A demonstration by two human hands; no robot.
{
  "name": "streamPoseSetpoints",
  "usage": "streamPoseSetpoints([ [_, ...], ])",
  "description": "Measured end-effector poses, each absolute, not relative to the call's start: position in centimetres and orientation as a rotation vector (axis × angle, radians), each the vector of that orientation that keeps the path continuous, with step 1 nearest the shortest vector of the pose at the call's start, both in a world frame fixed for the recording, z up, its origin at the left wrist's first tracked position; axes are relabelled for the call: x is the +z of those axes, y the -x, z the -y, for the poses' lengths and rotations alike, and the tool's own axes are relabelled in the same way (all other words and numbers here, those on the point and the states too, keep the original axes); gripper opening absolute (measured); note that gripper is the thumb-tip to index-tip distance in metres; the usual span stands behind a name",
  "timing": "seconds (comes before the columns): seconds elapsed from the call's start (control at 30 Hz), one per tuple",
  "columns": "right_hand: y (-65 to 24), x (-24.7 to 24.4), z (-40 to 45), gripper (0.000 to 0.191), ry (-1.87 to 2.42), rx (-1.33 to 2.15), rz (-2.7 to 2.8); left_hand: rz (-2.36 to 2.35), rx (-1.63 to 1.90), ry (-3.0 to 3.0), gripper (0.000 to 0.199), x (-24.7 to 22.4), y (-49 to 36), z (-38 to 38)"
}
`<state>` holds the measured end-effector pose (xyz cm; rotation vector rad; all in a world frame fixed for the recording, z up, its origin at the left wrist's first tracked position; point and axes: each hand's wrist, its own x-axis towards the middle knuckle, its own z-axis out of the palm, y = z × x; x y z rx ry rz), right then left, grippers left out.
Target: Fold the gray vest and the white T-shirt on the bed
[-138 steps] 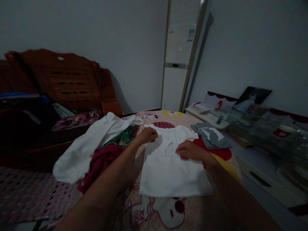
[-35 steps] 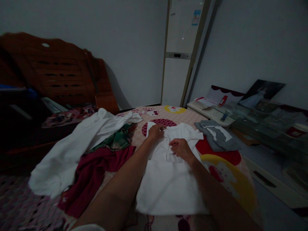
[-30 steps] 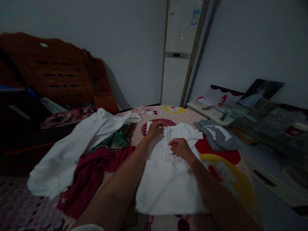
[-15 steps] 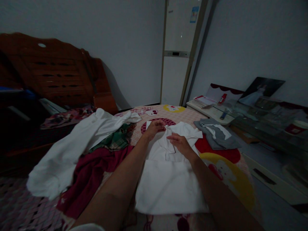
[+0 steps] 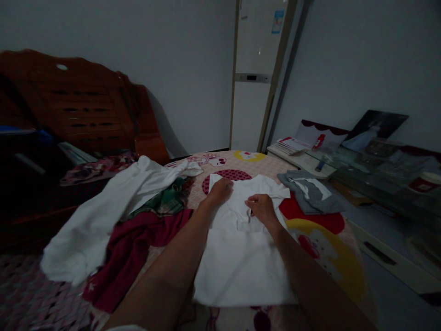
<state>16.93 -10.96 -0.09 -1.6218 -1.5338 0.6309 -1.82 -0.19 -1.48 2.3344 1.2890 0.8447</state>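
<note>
Because it looks thin, the white shirt [image 5: 246,266], lying across the middle of the table [image 5: 270,163], should handle light and limp; hold by shoulders | right hand [image 5: 262,208]: pinching its upper front | left hand [image 5: 220,191]: dim view, cannot tell its grip

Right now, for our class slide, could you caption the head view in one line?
Left hand and right hand touch a white shirt between heaped clothes and gray cloth.
</note>
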Motion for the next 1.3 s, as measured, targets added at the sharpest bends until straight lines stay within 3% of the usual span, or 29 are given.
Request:
streamPoseSetpoints([
  [0.23, -17.3, -0.8, 11.3, 0.037, 1.718, 0.091, 1.849, -1.413, 0.487, -2.604, 0.044, -1.4, 1.5, 1.1],
  [0.4, -17.3, 0.4, 12.4, 0.032, 1.762, -0.064, 1.873, -1.419, 0.482, -2.622, 0.043, -1.3, 1.5, 1.3],
  [0.57, -16.1, 2.5, 13.4, 0.015, 1.491, 0.073, 2.029, -1.446, 0.403, -2.66, 0.045, -1.2, 1.4, 1.4],
  [0.9, -15.7, 3.6, 14.1, 0.019, 1.732, 0.302, 2.387, -1.483, 0.301, -2.697, 0.046, -1.0, 1.5, 1.7],
  [1.17, -14.6, 3.3, 14.7, 0.008, 1.516, 0.479, 2.418, -1.478, 0.26, -2.69, 0.048, -0.6, 1.3, 2.0],
  [1.3, -15.1, 3.5, 14.3, 0.013, 1.531, 0.525, 2.36, -1.478, 0.252, -2.641, 0.051, -0.6, 1.5, 1.7],
])
